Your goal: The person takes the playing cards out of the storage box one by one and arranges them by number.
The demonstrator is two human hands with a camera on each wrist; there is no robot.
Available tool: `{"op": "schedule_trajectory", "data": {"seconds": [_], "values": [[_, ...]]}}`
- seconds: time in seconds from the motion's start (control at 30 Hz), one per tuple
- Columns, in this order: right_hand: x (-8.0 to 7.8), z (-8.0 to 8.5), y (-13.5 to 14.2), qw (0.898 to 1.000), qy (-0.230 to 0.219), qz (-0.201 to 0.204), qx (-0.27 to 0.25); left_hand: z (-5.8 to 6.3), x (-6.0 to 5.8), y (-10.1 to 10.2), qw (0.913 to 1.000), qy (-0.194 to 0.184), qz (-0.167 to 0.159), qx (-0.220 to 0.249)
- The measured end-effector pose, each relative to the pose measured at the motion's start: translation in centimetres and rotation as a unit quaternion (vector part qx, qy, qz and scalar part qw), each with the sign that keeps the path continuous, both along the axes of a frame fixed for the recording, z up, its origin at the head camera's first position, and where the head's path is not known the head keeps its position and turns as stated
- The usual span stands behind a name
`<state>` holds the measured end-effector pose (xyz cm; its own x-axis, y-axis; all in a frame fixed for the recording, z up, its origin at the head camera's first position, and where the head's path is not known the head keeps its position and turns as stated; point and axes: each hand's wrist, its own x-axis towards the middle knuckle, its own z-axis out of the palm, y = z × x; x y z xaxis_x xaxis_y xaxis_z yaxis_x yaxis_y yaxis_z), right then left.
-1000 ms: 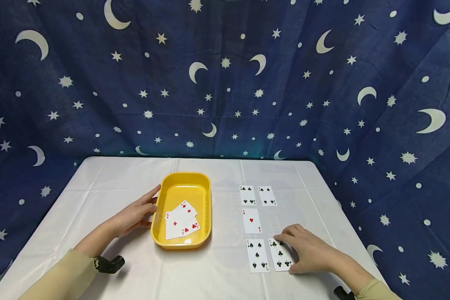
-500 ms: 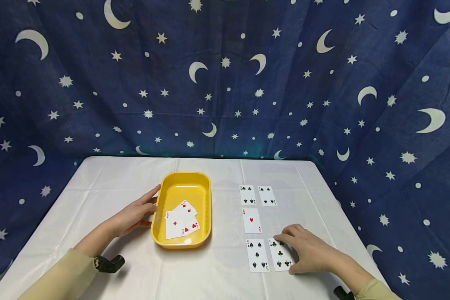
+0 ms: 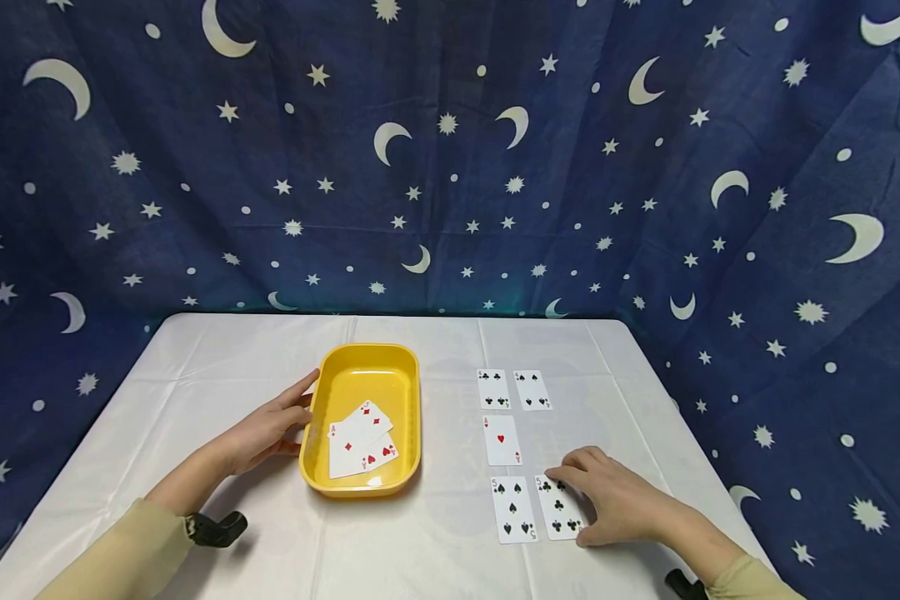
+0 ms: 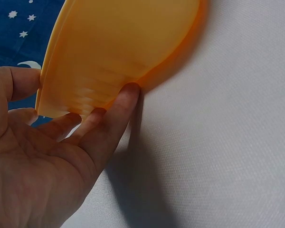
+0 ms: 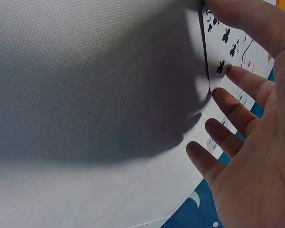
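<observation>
My left hand point(image 3: 273, 429) rests against the outer left wall of a yellow plastic tray point(image 3: 309, 477), with thumb and fingertips on that wall in the left wrist view. Inside lie 3 overlapping red-suit playing cards, with the ace of diamonds point(image 3: 345, 458) at the front. On the right, my right hand point(image 3: 618, 500) holds the five of clubs point(image 3: 558, 504) between thumb and index finger at its edges. That card lies at the tablecloth, its right side partly covered by the hand. In the right wrist view the other fingers are spread beside it.
The five of spades point(image 3: 513, 521) lies just left of the five of clubs. Beyond it is the ace of hearts point(image 3: 501, 454), then the four of clubs point(image 3: 493, 389) and four of spades point(image 3: 532, 392) side by side. White cloth point(image 3: 450, 533) covers the table; a starry curtain point(image 3: 450, 167) hangs behind.
</observation>
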<state>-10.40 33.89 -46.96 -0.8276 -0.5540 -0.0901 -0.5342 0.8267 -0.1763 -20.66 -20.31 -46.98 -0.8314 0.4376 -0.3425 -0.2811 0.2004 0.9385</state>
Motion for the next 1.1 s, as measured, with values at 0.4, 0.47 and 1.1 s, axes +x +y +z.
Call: {"op": "schedule_trajectory", "data": {"seconds": [0.4,0.47,1.1], "values": [[-0.3,1.1,-0.3,1.000,-0.017,-0.007,-0.004,-0.1,0.1,-0.2,1.0000,0.001,-0.001,0.005],[-0.7,1.6,-0.4,1.000,-0.015,-0.007,-0.009,-0.1,0.1,-0.2,1.0000,0.002,-0.002,0.005],[-5.6,4.3,-5.3,0.995,0.074,0.037,-0.052,-0.2,0.0,-0.1,1.0000,0.002,0.004,0.001]]}}
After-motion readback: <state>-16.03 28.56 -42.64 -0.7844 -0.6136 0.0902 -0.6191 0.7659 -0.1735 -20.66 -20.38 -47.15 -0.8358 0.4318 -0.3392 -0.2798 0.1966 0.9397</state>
